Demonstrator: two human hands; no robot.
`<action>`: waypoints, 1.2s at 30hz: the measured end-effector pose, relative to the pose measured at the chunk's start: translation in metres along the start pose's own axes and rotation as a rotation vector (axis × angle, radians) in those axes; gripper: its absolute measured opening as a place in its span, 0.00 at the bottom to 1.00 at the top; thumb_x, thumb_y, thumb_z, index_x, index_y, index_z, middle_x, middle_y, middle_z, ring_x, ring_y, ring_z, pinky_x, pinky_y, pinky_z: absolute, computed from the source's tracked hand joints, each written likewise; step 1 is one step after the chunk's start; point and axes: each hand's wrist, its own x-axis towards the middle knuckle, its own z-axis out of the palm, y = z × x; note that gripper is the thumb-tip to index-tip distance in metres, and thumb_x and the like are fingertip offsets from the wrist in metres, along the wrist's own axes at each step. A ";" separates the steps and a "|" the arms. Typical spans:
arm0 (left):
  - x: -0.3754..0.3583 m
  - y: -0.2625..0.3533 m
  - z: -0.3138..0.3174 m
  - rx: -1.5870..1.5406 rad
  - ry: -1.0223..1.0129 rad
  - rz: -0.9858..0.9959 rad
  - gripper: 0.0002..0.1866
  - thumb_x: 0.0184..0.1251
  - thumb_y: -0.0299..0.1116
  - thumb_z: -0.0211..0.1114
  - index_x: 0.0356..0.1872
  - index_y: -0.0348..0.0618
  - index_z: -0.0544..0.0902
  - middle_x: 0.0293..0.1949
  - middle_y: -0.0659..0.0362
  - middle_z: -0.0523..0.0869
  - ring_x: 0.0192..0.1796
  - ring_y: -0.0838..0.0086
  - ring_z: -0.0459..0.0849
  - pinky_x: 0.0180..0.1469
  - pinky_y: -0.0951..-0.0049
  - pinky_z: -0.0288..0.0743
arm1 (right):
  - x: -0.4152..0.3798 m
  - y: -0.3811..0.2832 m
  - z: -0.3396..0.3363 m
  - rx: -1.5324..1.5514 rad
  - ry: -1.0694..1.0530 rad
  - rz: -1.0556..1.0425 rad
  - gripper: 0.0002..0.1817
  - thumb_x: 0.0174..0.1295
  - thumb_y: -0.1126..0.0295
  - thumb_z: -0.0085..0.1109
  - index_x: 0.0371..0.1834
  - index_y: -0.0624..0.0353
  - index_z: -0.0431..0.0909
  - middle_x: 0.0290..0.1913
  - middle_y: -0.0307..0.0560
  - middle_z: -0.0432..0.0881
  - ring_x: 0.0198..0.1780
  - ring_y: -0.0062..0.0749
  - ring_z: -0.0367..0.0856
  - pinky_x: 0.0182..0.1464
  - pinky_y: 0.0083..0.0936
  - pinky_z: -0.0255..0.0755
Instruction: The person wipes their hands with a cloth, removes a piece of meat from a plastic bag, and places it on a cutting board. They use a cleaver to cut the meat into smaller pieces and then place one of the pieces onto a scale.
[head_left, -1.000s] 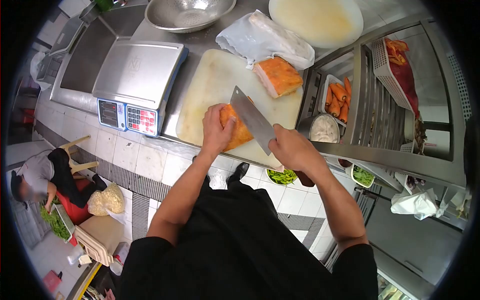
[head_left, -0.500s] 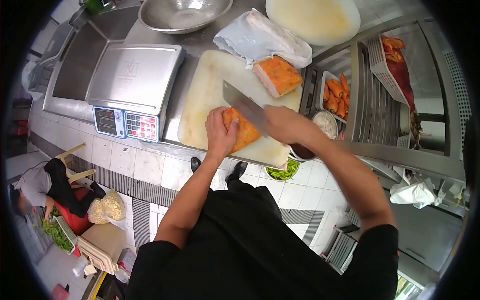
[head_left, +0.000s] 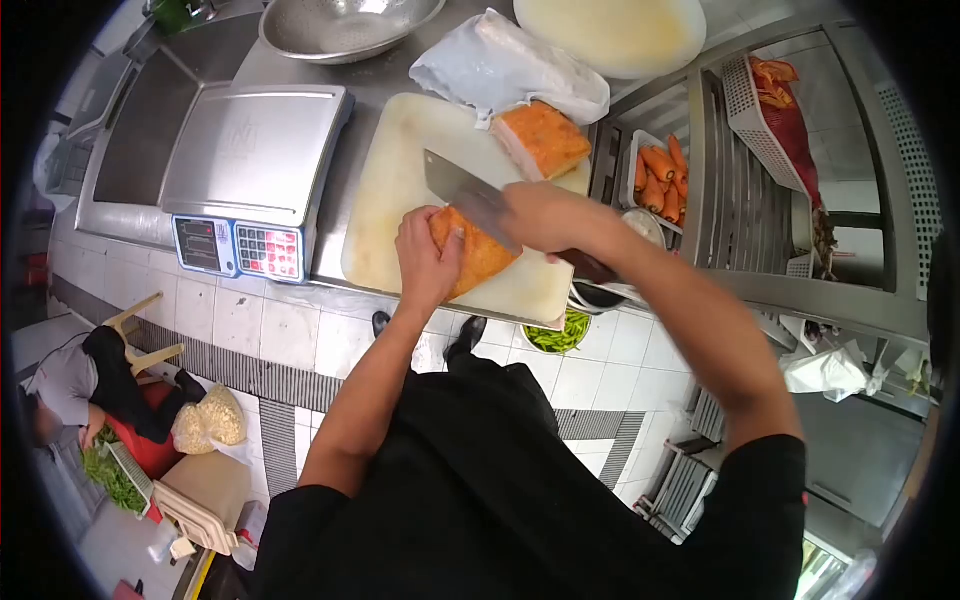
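My left hand (head_left: 428,252) grips the left end of a slab of meat (head_left: 487,264) with an orange-browned surface, thumb pressed on its top. The slab lies near the front edge of a white cutting board (head_left: 385,215). In my right hand (head_left: 545,217) is a cleaver (head_left: 452,183), its broad blade slanting over the far side of the slab, close to my left fingers. Whether the blade's edge touches the meat is hidden. Behind it, a second orange-browned piece of meat (head_left: 550,142) with a pale cut side rests against a white plastic bag (head_left: 520,68).
Left of the board stands a digital scale (head_left: 255,150), beside a sink (head_left: 150,135). A metal bowl (head_left: 350,28) and a round board (head_left: 620,35) are behind. Carrots (head_left: 660,180) and a slatted rack (head_left: 740,190) are at right. Green peppers (head_left: 560,332) sit below; a seated person (head_left: 65,385) is at left.
The whole view has shifted slightly. My right hand and the cleaver have moved a little away from me over the slab, and the handle now shows more. My left hand keeps its hold.
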 end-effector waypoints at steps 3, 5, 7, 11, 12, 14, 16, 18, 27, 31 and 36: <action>-0.005 -0.003 -0.001 0.016 0.008 0.025 0.21 0.63 0.32 0.67 0.55 0.39 0.73 0.52 0.48 0.77 0.56 0.51 0.75 0.60 0.53 0.65 | -0.015 -0.006 -0.003 -0.046 -0.194 0.064 0.20 0.68 0.64 0.47 0.41 0.77 0.76 0.29 0.65 0.83 0.21 0.44 0.84 0.25 0.39 0.77; -0.006 -0.004 0.000 0.039 0.010 0.028 0.21 0.63 0.33 0.67 0.55 0.39 0.73 0.52 0.48 0.77 0.56 0.51 0.75 0.60 0.53 0.65 | 0.013 -0.007 0.024 0.044 -0.021 0.115 0.20 0.68 0.64 0.48 0.40 0.78 0.76 0.29 0.65 0.83 0.21 0.44 0.84 0.25 0.39 0.77; -0.011 -0.007 -0.004 0.044 -0.004 0.005 0.22 0.64 0.33 0.67 0.56 0.39 0.73 0.52 0.48 0.77 0.56 0.51 0.75 0.60 0.53 0.65 | 0.015 0.002 0.024 0.055 -0.074 0.075 0.20 0.68 0.64 0.48 0.41 0.78 0.75 0.29 0.64 0.83 0.21 0.43 0.84 0.25 0.39 0.77; -0.006 -0.006 0.000 0.026 0.021 0.040 0.22 0.63 0.33 0.67 0.57 0.39 0.72 0.53 0.48 0.77 0.56 0.50 0.75 0.60 0.54 0.65 | -0.003 0.013 0.012 0.001 -0.187 0.114 0.20 0.69 0.64 0.47 0.46 0.77 0.73 0.29 0.61 0.83 0.20 0.42 0.83 0.25 0.38 0.77; -0.008 -0.008 0.001 0.026 0.020 0.034 0.22 0.63 0.33 0.67 0.57 0.39 0.72 0.53 0.48 0.77 0.56 0.50 0.75 0.60 0.54 0.65 | -0.009 0.013 0.013 0.001 -0.194 0.116 0.20 0.69 0.64 0.47 0.46 0.77 0.73 0.29 0.61 0.83 0.20 0.42 0.83 0.25 0.38 0.77; -0.008 -0.007 0.002 0.019 0.023 0.020 0.23 0.63 0.33 0.68 0.57 0.39 0.72 0.53 0.48 0.77 0.56 0.51 0.75 0.59 0.54 0.65 | -0.024 0.005 0.012 0.057 -0.138 0.157 0.19 0.65 0.70 0.46 0.47 0.79 0.76 0.32 0.61 0.85 0.21 0.42 0.85 0.25 0.36 0.78; -0.007 -0.007 0.003 0.018 0.027 0.030 0.23 0.63 0.33 0.68 0.56 0.39 0.72 0.52 0.48 0.77 0.56 0.51 0.75 0.59 0.54 0.66 | -0.030 0.003 0.013 0.070 -0.120 0.160 0.18 0.65 0.70 0.47 0.47 0.79 0.76 0.32 0.62 0.85 0.22 0.42 0.85 0.25 0.36 0.79; -0.008 -0.008 0.004 0.020 0.033 0.040 0.23 0.63 0.33 0.68 0.56 0.39 0.72 0.52 0.48 0.77 0.56 0.51 0.75 0.59 0.54 0.66 | -0.034 0.002 0.017 0.083 -0.103 0.160 0.18 0.66 0.70 0.47 0.46 0.78 0.76 0.32 0.62 0.85 0.22 0.42 0.86 0.26 0.36 0.79; -0.006 -0.007 0.005 0.003 0.037 0.000 0.22 0.64 0.33 0.67 0.57 0.38 0.72 0.51 0.47 0.77 0.55 0.50 0.75 0.60 0.54 0.66 | -0.031 0.020 0.063 -0.021 0.074 0.115 0.15 0.68 0.68 0.48 0.46 0.71 0.77 0.34 0.66 0.86 0.27 0.49 0.88 0.34 0.41 0.82; -0.007 -0.007 0.004 0.009 0.047 0.011 0.22 0.65 0.33 0.67 0.56 0.38 0.72 0.52 0.47 0.77 0.55 0.50 0.75 0.60 0.53 0.65 | -0.030 0.025 0.074 0.060 0.069 0.129 0.15 0.67 0.67 0.47 0.44 0.71 0.75 0.31 0.65 0.85 0.28 0.52 0.87 0.35 0.44 0.81; -0.006 -0.004 0.003 -0.007 0.021 -0.002 0.21 0.66 0.33 0.66 0.56 0.38 0.72 0.52 0.47 0.77 0.56 0.50 0.74 0.61 0.53 0.65 | -0.044 0.025 0.062 0.196 -0.055 0.202 0.15 0.66 0.68 0.45 0.43 0.73 0.72 0.32 0.65 0.84 0.25 0.51 0.86 0.33 0.43 0.80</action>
